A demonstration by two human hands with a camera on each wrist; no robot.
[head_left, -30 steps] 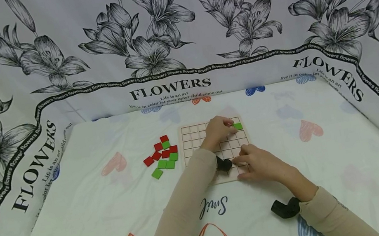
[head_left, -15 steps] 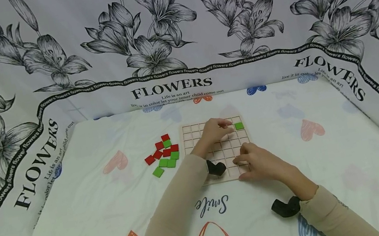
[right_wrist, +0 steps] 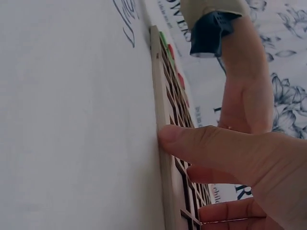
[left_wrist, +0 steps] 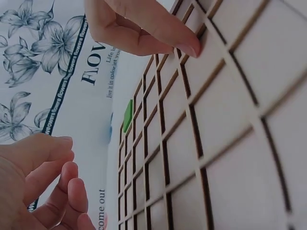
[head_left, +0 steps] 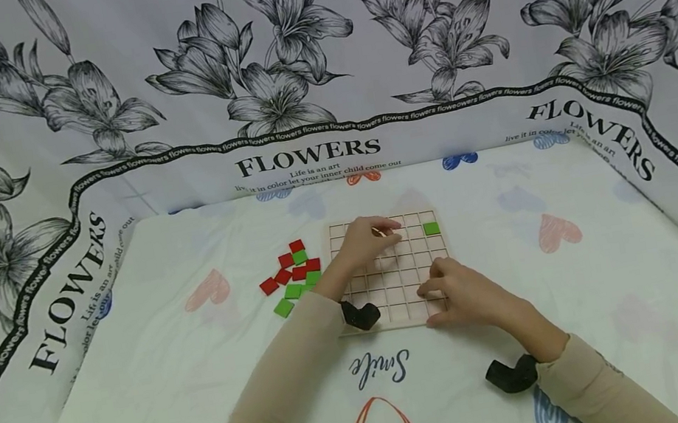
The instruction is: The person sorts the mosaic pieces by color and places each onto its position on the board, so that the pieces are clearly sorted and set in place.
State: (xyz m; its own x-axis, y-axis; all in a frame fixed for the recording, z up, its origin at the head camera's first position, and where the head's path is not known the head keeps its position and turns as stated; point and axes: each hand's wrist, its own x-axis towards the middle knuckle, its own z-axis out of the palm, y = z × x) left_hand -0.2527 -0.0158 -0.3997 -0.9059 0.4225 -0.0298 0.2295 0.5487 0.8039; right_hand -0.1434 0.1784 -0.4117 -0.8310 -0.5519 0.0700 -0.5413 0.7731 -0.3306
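Note:
A square wooden board (head_left: 396,297) with a raised grid lies on the cloth in the head view. One green square tile (head_left: 431,228) sits in a cell near its far right corner. My left hand (head_left: 361,244) hovers over the board's far half, fingers loosely bent; the left wrist view shows nothing between thumb and fingertips. My right hand (head_left: 467,291) rests at the board's near right corner. In the right wrist view its thumb (right_wrist: 175,136) touches the side edge, while the other fingers lie over the grid.
Left of the board lies a loose group of several red tiles (head_left: 268,286) and green tiles (head_left: 284,308), partly hidden by the left forearm. A white cloth (head_left: 594,288) with printed hearts covers the table. A flower-printed curtain (head_left: 313,58) stands behind.
My left hand has moved left across the board, away from the green tile, which stays in its cell. My right hand has kept its place at the near corner.

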